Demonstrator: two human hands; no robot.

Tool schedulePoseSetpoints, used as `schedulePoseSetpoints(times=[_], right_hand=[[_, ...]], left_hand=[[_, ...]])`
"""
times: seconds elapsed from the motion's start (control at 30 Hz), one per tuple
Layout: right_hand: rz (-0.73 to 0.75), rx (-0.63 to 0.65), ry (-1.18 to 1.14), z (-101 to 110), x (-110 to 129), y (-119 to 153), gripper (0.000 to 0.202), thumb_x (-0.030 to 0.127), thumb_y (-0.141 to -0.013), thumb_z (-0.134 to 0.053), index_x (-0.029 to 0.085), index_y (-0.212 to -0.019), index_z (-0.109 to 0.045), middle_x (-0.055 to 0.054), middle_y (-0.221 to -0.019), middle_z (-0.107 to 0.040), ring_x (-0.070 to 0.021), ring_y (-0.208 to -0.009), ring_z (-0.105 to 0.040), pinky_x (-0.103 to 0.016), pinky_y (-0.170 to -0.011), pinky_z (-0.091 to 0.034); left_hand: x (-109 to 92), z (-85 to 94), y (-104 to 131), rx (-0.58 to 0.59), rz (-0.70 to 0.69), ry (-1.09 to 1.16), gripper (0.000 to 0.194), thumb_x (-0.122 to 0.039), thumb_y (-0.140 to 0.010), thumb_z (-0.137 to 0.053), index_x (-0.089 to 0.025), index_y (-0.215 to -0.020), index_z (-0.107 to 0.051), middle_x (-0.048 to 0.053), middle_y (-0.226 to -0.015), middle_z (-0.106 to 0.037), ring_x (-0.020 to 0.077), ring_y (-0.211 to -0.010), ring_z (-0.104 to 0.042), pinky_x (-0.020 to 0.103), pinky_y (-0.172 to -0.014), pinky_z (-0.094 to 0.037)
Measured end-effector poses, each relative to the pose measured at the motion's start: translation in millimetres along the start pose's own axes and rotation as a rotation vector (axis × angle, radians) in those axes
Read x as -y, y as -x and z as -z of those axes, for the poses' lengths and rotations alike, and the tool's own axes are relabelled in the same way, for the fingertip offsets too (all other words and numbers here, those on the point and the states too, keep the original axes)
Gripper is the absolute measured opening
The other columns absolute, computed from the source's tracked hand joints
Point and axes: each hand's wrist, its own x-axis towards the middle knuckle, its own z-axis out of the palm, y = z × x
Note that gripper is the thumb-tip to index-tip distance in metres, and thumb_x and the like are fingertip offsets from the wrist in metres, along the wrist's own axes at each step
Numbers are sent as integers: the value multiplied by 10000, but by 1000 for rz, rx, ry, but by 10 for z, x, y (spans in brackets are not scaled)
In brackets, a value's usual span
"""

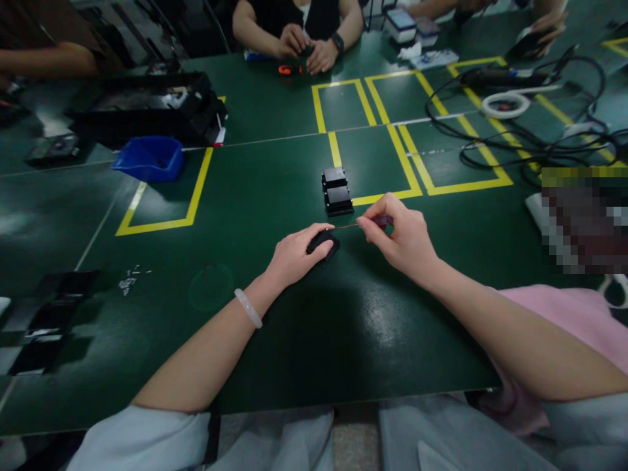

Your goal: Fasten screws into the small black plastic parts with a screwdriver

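Note:
Near the middle of the green table (275,196), my left hand (299,252) grips a small black part (330,251) with thumb and fingers. My right hand (400,239) pinches a screwdriver (384,222) with a dark reddish handle. Its thin shaft points left, and the tip is at the upper edge of the black part, by my left fingertips. Just beyond my hands lies a black assembly (337,191) with two raised blocks and small screws along its sides.
A blue bin (150,159) and black trays (147,108) stand at the left. Loose screws (129,280) and black pieces (49,320) lie nearer. Cables (471,154) and a white tape roll (505,104) are at right. Across the table, a person's hands (309,52) hold something small.

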Motion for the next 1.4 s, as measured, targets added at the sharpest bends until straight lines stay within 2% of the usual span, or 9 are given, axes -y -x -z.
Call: schedulePoseSetpoints(times=[0.2,0.33,0.4,0.5,0.63,0.83,1.03,1.27,1.4], right_hand=[[-34,32,28,-11,-23,10,180,318,-954,-564,225,-810,-512,38,-653,-576,-111,-571,-538,-258,-580,-399],[-43,15,-22,-43,-38,33,37,248,-938,-537,226,-966,-528,7,-821,-630,-132,-699,-611,-262,-656,-457],[-37,22,-37,-48,-41,41,98,222,-924,-532,224,-1021,-523,-2,-860,-629,-139,-734,-621,-266,-679,-470],[-20,48,-29,-38,-44,36,39,248,-945,-512,224,-972,-525,2,-826,-621,-134,-710,-600,-264,-670,-456],[-18,64,-25,-25,-47,23,122,323,-976,-496,225,-911,-528,5,-790,-620,-133,-685,-583,-264,-649,-431],[-21,56,-32,-20,-35,30,69,214,-922,-511,216,-988,-534,0,-829,-616,-137,-702,-597,-266,-665,-448],[-12,64,-25,-11,-32,12,127,311,-972,-500,222,-891,-542,5,-780,-618,-136,-678,-587,-268,-643,-425],[-14,31,-40,-22,-42,21,61,202,-914,-513,220,-965,-541,7,-815,-612,-132,-695,-597,-261,-659,-449],[-22,59,-15,-1,-42,9,88,276,-953,-512,226,-888,-543,8,-781,-621,-133,-674,-577,-268,-647,-429]], left_hand=[[-8,3,-2,0,-3,1,459,-510,-986,-412,-281,-1345,-587,12,-1284,-681,241,-1056,-659,332,-854,-467],[-17,10,-6,2,15,-7,464,-512,-980,-414,-286,-1344,-594,9,-1272,-687,236,-1004,-670,334,-844,-471],[-17,11,-9,5,20,-11,471,-515,-978,-410,-284,-1345,-595,11,-1260,-692,235,-991,-672,334,-837,-473],[-9,7,-12,4,14,-11,477,-520,-980,-404,-283,-1349,-590,10,-1255,-693,235,-1008,-669,333,-841,-472],[5,-4,-16,2,6,-11,468,-521,-981,-408,-288,-1345,-588,7,-1254,-689,236,-1034,-665,335,-855,-465],[10,-10,-15,0,9,-11,462,-527,-982,-406,-304,-1344,-585,2,-1238,-693,239,-1027,-668,335,-831,-462],[0,2,-11,3,1,4,472,-528,-979,-406,-293,-1347,-585,10,-1262,-683,242,-1065,-661,346,-886,-470],[2,1,-10,11,10,-3,475,-529,-978,-399,-293,-1349,-580,19,-1259,-686,248,-1058,-663,350,-880,-474],[4,6,-7,12,7,-8,479,-530,-976,-399,-293,-1351,-581,22,-1260,-686,248,-1058,-662,350,-877,-477]])
